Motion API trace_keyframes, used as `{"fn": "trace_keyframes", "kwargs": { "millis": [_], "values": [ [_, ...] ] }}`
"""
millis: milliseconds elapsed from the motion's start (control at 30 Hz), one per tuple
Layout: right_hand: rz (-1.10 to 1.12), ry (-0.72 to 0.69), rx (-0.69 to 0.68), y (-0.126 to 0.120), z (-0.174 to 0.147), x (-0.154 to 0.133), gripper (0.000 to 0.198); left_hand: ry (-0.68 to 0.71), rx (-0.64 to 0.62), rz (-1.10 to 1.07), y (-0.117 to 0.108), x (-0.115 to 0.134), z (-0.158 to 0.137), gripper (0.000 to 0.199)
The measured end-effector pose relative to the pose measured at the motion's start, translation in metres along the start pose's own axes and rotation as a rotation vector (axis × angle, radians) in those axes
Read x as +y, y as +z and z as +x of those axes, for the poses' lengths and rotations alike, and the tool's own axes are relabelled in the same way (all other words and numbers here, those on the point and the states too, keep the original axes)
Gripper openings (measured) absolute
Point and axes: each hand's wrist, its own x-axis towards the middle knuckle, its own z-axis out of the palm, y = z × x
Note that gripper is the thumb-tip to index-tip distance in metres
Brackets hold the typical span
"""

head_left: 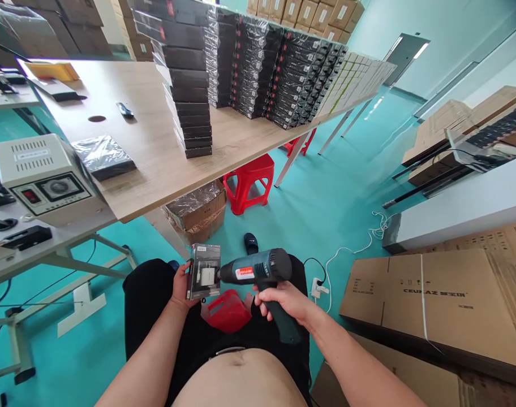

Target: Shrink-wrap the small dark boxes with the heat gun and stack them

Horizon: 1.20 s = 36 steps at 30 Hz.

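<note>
A small dark retail box (203, 271) with a white charger pictured on its face is upright in my left hand (181, 285), whose fingers close around its left side and lower edge. My right hand (286, 302) grips the handle of a dark heat gun (258, 268) with a red and white label. The gun's nozzle points left at the box's right side, very near it; whether they touch I cannot tell. Below the box, a red stool (228, 312) shows between my legs.
A wooden table (143, 147) ahead bears a stack of black boxes (190, 96) and wrapped box piles (258, 62). A beige control unit (50, 181) stands at left. Cartons (431, 305) fill the right. A white power strip (318, 288) and cable lie on the floor near a red stool (249, 181).
</note>
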Motion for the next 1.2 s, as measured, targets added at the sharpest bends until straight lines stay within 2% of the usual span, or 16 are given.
{"fn": "trace_keyframes", "kwargs": {
  "millis": [67,167,233,267,333,433,500,567,633,767,867,967,1067,1133,1200],
  "values": [
    [-0.014,0.016,0.016,0.001,-0.003,-0.001,0.028,-0.012,-0.011,-0.002,0.001,0.0,-0.001,0.04],
    [-0.029,0.073,-0.172,0.005,-0.009,-0.002,0.023,-0.015,-0.063,-0.004,0.003,-0.002,0.0,0.049],
    [0.042,0.058,-0.231,0.009,-0.011,-0.001,0.023,0.049,-0.068,-0.008,0.005,-0.003,0.002,0.049],
    [0.095,0.03,-0.205,0.01,-0.01,0.0,0.025,0.093,-0.055,-0.015,0.005,-0.004,0.003,0.046],
    [0.194,-0.033,-0.069,0.009,-0.006,0.001,0.027,0.161,-0.009,-0.038,0.005,-0.005,0.006,0.039],
    [0.205,-0.052,0.11,0.004,-0.001,0.003,0.027,0.171,0.091,-0.062,0.002,-0.005,0.011,0.033],
    [0.142,-0.024,0.075,0.006,-0.002,0.005,0.027,0.165,0.138,-0.039,-0.001,-0.006,0.015,0.033],
    [0.122,-0.022,-0.026,0.014,-0.003,0.008,0.027,0.172,0.129,-0.009,-0.002,-0.008,0.018,0.033],
    [0.154,-0.065,-0.058,0.024,-0.002,0.011,0.029,0.168,0.117,0.002,-0.002,-0.01,0.019,0.031],
    [0.152,-0.12,0.087,0.029,0.002,0.012,0.031,0.129,0.15,-0.008,-0.001,-0.011,0.018,0.031],
    [0.046,-0.064,0.037,0.026,0.001,0.013,0.025,0.141,0.188,-0.01,-0.003,-0.011,0.018,0.031],
    [0.048,-0.07,-0.019,0.032,0.001,0.014,0.027,0.151,0.186,-0.025,-0.004,-0.01,0.021,0.027],
    [0.107,-0.125,0.103,0.035,0.004,0.013,0.033,0.118,0.186,-0.06,-0.002,-0.011,0.021,0.03],
    [0.072,-0.107,0.173,0.031,0.003,0.011,0.032,0.086,0.195,-0.089,-0.001,-0.011,0.02,0.036],
    [0.001,-0.051,0.146,0.027,0.0,0.011,0.027,0.066,0.219,-0.109,0.0,-0.01,0.02,0.038]
  ]
}}
